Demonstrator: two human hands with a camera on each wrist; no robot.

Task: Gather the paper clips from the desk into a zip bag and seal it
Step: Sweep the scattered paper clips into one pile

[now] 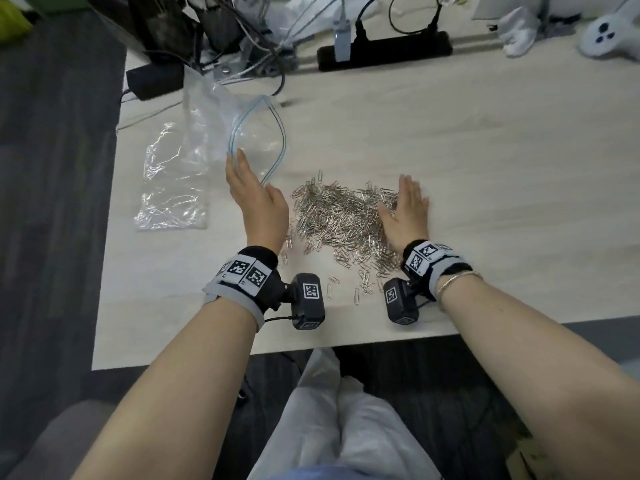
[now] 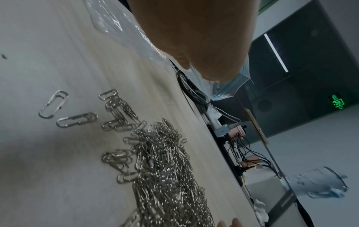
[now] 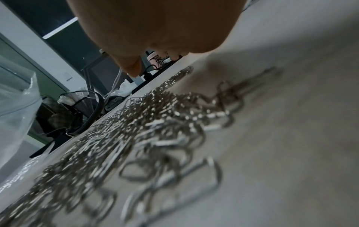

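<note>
Head view: the zip bag [image 1: 221,140] gapes open at far left on the bench [image 1: 485,161], no clips visible inside. Left hand [image 1: 258,202] holds its rim, grip unclear; right hand [image 1: 403,213] lies flat against the paper clips [image 1: 343,220]. Left wrist view: paper clips [image 2: 165,176] heaped on the bench, bag rim beyond. Right wrist view: blurred clips; dim room behind.

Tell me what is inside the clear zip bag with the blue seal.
Through the open mouth of the clear zip bag, no paper clips are visible; the silver paper clips lie on the desk. The left hand covers its near corner.
</note>
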